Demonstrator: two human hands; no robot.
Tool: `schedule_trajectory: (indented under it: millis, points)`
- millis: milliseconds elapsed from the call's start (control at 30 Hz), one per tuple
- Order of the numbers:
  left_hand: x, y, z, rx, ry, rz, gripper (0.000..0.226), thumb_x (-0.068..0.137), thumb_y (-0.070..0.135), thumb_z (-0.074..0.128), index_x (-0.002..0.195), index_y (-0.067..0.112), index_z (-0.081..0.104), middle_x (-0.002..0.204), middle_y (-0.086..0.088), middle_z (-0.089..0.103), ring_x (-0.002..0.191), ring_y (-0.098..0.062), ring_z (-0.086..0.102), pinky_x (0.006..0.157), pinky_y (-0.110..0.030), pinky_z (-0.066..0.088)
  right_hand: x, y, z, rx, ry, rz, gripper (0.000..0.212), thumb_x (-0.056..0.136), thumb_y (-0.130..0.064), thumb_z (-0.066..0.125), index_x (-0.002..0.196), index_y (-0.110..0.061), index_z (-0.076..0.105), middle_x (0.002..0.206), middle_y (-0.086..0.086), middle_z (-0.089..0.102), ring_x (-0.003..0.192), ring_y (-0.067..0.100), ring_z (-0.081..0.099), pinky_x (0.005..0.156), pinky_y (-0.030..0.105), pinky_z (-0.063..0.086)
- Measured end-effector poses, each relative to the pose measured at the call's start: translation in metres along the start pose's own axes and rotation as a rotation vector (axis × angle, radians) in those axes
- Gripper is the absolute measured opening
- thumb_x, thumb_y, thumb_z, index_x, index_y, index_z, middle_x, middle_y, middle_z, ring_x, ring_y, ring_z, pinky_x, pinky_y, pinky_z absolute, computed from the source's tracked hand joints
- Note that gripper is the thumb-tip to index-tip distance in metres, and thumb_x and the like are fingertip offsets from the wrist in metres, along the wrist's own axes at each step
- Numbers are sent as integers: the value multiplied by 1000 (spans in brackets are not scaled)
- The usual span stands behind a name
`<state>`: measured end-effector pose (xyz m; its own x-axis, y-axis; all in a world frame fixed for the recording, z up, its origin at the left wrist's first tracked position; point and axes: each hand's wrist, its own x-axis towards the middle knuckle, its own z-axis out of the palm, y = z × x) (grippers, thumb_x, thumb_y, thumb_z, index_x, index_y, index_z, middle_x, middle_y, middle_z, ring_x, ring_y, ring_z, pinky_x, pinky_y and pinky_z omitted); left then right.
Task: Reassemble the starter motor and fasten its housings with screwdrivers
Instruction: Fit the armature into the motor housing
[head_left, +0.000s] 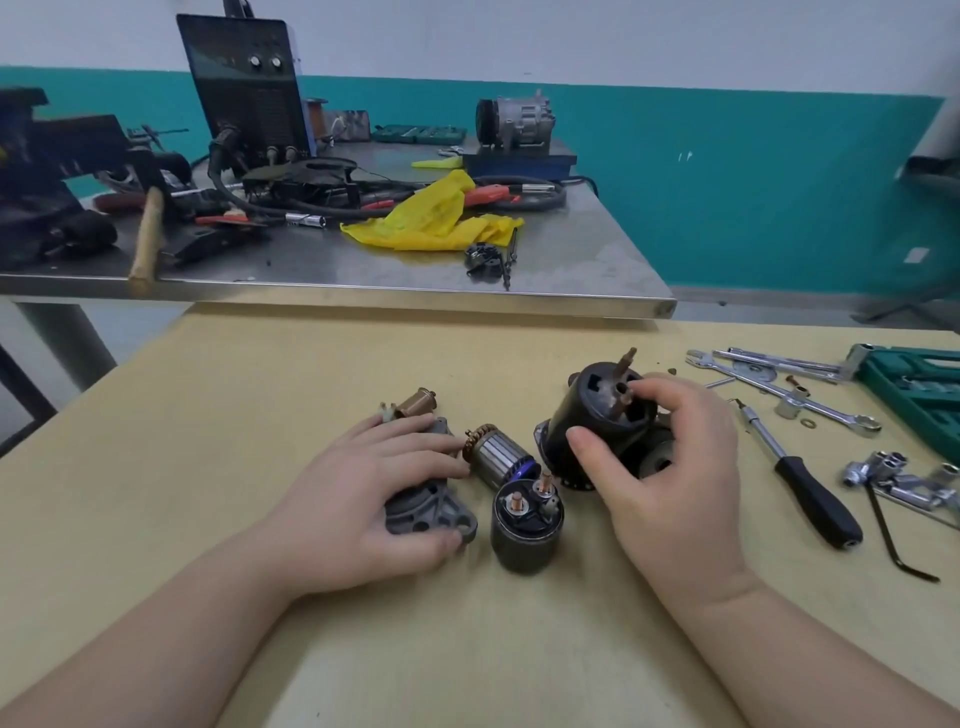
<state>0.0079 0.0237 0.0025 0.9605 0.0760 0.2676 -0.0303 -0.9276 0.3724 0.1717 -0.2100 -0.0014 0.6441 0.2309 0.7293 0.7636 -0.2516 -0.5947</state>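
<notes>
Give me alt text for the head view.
The right hand grips a black motor housing while the left hand holds a grey end housing on a tan table. Armature and solenoid lie between; screwdriver at right.

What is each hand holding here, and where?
Left hand grips the grey end housing from above; right hand holds the black motor casing by its upper end.
</notes>
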Motion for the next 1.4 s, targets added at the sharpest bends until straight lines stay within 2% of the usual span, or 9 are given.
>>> schedule_trajectory:
  millis: [167, 367, 500, 633, 800, 933, 1100, 1200, 1400]
  points:
    - [2, -1, 5, -1, 51, -3, 65, 82, 79, 65, 135, 43, 70, 151, 28, 57, 154, 0, 36, 129, -46, 25, -7, -3, -6, 146, 67, 47, 52, 82, -46, 78, 122, -16, 61, 126, 1, 62, 123, 27, 60, 105, 62, 46]
    - [-7, -2, 9, 45, 83, -125, 79, 79, 93, 54, 138, 43, 67, 159, 15, 48, 156, -15, 30, 128, -45, 26, -19, -8, -15, 164, 99, 61, 50, 83, -48, 77, 122, -22, 59, 123, 0, 61, 119, 23, 59, 105, 50, 49]
    - [13, -23, -6, -280, 316, -403, 56, 95, 70, 57, 134, 34, 73, 154, 10, 53, 147, -9, 39, 121, -32, 26, -19, -6, -15, 199, 104, 80, 45, 84, -49, 76, 120, -31, 56, 120, -5, 60, 117, 17, 59, 104, 45, 49]
    - [43, -60, -13, -384, 127, -521, 36, 111, 43, 52, 135, 27, 73, 158, 11, 50, 150, -10, 41, 114, -23, 25, -19, -3, -11, 219, 61, 94, 45, 84, -49, 77, 120, -31, 56, 117, -12, 59, 115, 14, 60, 102, 38, 50]
    - [56, -92, -24, -90, -64, -462, 30, 113, 30, 53, 132, 23, 76, 164, 4, 45, 147, -17, 44, 111, -20, 26, -19, 2, -11, 234, 23, 111, 47, 81, -51, 77, 119, -30, 58, 117, -18, 59, 114, 7, 59, 100, 19, 45]
    - [48, -97, -28, 47, -11, -425, 27, 110, 31, 59, 123, 23, 80, 154, 6, 57, 136, -17, 56, 112, -28, 37, -18, 2, -11, 234, 9, 121, 49, 80, -51, 76, 117, -24, 60, 114, -8, 62, 113, 0, 56, 97, 12, 41]
    - [25, -95, -28, 72, 120, -433, 12, 101, 32, 73, 98, 23, 81, 117, 6, 68, 101, -13, 62, 90, -27, 42, -15, 1, -13, 237, -3, 118, 48, 79, -52, 74, 114, -24, 60, 111, -6, 61, 110, -4, 54, 94, 7, 39]
    - [13, -96, -27, 51, 172, -505, 27, 95, 33, 78, 76, 24, 62, 92, 1, 64, 84, -19, 59, 72, -34, 41, -14, 1, -13, 245, -4, 121, 48, 78, -53, 74, 113, -24, 60, 110, -6, 61, 108, -1, 56, 94, 9, 40]
    - [24, -93, -38, 25, 143, -736, 34, 88, 34, 83, 84, 18, 53, 82, -1, 66, 74, -21, 58, 60, -35, 40, -16, 1, -12, 242, -2, 121, 47, 77, -53, 74, 112, -25, 59, 109, -7, 60, 108, -2, 56, 94, 8, 39]
